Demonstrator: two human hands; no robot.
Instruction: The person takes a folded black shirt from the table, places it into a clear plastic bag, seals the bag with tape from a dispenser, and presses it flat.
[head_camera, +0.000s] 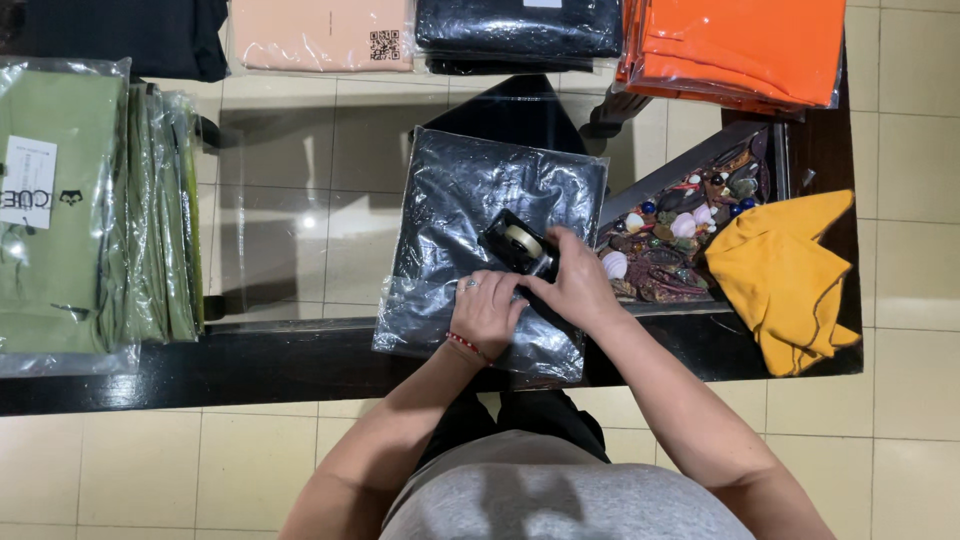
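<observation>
A black garment in a clear plastic bag (470, 200) lies on the glass tabletop (290, 200) in front of me. My left hand (487, 312) presses flat on the bag's near part, a red bracelet on its wrist. My right hand (575, 285) grips a black tape dispenser (518, 243) with a roll of clear tape, resting on the bag just beyond my left fingers. The two hands touch each other.
Bagged green garments (70, 210) are stacked at the left. Bagged peach (320, 35), black (520, 30) and orange (740, 45) garments line the far edge. A loose yellow cloth (785, 275) and a tray of shells and stones (680, 235) sit at the right.
</observation>
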